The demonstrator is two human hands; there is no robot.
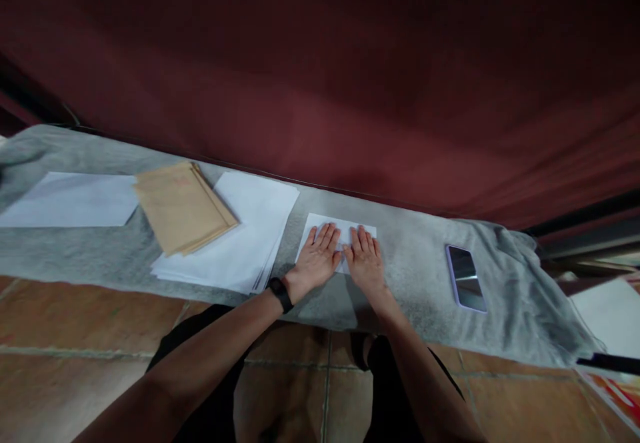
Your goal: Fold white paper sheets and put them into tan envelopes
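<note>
A white sheet of paper (pixel 345 220), smaller than the others and perhaps folded, lies on the grey cloth in front of me. My left hand (pixel 320 256) rests flat on its left part, fingers stretched out. On the right part lies my right hand (pixel 365 256), also palm down with straight fingers. The two thumbs come close together over the paper. Much of the sheet is hidden beneath both hands. A black band (pixel 280 294) is around my left wrist.
Left of my hands, brown envelopes (pixel 183 206) lie on a stack of white paper (pixel 260 203). Farther left is another white sheet (pixel 75 199). A phone (pixel 466 277) in a purple case lies to the right. Behind the grey cloth (pixel 415 243) hangs a dark red curtain (pixel 320 116).
</note>
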